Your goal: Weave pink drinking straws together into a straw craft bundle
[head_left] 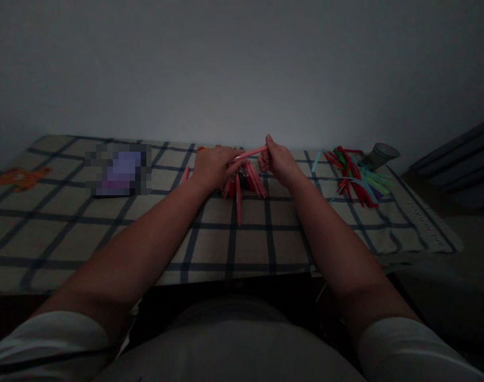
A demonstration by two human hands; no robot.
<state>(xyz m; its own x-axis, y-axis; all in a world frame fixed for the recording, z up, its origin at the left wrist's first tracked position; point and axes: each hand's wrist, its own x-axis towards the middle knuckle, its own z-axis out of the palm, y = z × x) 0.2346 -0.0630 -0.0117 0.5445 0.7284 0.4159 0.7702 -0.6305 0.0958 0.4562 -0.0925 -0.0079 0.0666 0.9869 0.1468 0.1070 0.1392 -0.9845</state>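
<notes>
A slim pink stick-like piece (252, 152) stretches between my two hands above the table. At its left end, the fingers of my left hand (213, 165) are closed over it. My right hand (280, 163) pinches the other end, thumb up and the remaining fingers curled. Just below lies a pile of similar pink pieces (255, 180), with some red and dark parts among them. My left hand covers part of this pile. One pink piece (239, 204) points toward me, and another (185, 174) shows to the left of my left hand. Their exact kind is too dim to tell.
A checked cloth (146, 239) covers the table, which stands against a wall. At left are an orange cut-out figure (19, 178) and a blurred bluish rectangular object (122, 170). To the right, red, green and blue strips (355, 180) lie beside a tipped glass (380, 154).
</notes>
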